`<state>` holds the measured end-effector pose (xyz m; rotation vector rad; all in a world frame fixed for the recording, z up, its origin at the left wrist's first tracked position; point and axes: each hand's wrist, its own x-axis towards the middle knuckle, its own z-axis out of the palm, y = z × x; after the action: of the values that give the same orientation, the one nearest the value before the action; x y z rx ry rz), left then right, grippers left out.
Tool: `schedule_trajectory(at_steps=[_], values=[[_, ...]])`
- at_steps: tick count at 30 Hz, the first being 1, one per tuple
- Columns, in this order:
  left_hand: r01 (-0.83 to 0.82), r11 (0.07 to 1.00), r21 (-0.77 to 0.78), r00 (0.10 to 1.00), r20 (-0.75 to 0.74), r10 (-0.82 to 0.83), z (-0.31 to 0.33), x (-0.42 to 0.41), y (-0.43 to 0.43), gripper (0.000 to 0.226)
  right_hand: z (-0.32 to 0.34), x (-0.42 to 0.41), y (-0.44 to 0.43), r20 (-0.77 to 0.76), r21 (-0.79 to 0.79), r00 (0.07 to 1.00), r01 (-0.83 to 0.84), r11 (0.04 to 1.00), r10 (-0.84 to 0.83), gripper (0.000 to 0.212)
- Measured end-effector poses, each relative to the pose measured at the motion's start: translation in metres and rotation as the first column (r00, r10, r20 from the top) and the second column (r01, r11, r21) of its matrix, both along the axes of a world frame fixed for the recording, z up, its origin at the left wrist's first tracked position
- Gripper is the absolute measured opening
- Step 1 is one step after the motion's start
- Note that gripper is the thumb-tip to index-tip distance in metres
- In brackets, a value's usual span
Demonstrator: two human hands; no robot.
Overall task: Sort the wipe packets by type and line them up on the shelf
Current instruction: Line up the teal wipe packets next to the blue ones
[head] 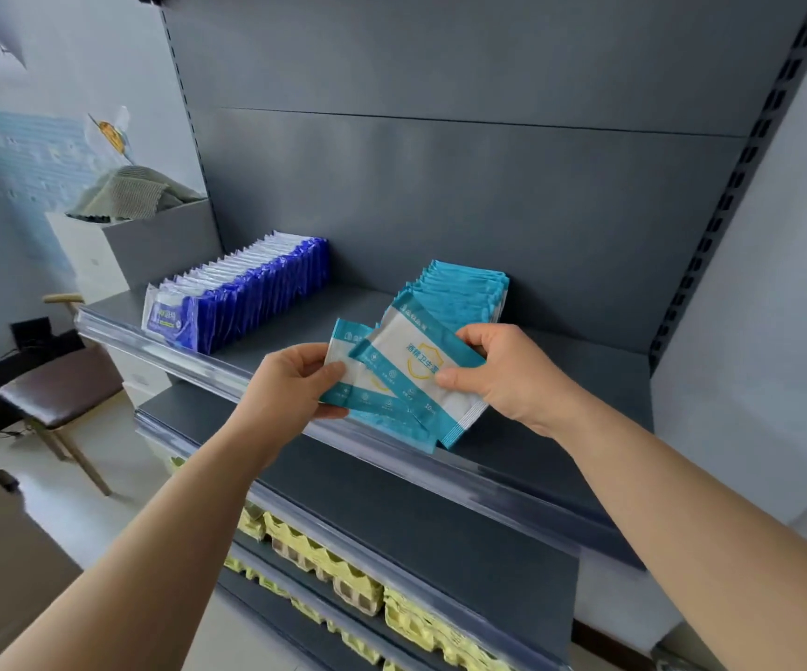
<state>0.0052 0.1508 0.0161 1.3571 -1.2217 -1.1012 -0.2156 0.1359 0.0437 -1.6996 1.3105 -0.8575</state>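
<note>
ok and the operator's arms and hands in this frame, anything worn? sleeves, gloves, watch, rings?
Nothing worn that shows. The left hand and right hand are ungloved, with no rings visible. The left forearm and right forearm are bare out to the frame edge: no sleeves, watch, bands or markers in view.

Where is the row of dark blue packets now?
Head view: the dark blue packets stand at the left end of the shelf, apart from the teal packets to their right.
</note>
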Motion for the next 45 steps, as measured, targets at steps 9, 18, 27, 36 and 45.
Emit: schedule_trajectory(at_steps=[9, 18, 27, 36, 45], values=[[0.26, 0.958, 0.118, 0.963, 0.049, -0.267, -0.021, 0.034, -0.044, 0.022, -0.012, 0.029, -0.019, -0.489, -0.129, 0.868, 0.019, 0.991, -0.08, 0.023], [0.466, 0.885, 0.001, 0.774, 0.483, -0.409, -0.03, 0.039, -0.084, 0.023, -0.017, 0.057, -0.02, -0.619, -0.168, 0.751, 0.16, 0.973, -0.23, 0.036], [0.592, 0.804, 0.05, 0.695, 0.474, -0.541, -0.037, 0.06, -0.097, 0.015, -0.03, 0.082, -0.011, -0.622, -0.246, 0.678, 0.308, 0.919, -0.393, 0.066], [0.672, 0.729, 0.131, 0.534, 0.596, -0.599, -0.04, 0.059, -0.1, 0.049, -0.052, 0.075, 0.001, -0.377, 0.009, 0.787, 0.53, 0.848, -0.489, 0.077], [0.727, 0.674, 0.131, 0.528, 0.52, -0.671, -0.043, 0.052, -0.104, 0.047, -0.051, 0.06, 0.007, -0.215, 0.137, 0.87, 0.478, 0.868, -0.445, 0.084]])
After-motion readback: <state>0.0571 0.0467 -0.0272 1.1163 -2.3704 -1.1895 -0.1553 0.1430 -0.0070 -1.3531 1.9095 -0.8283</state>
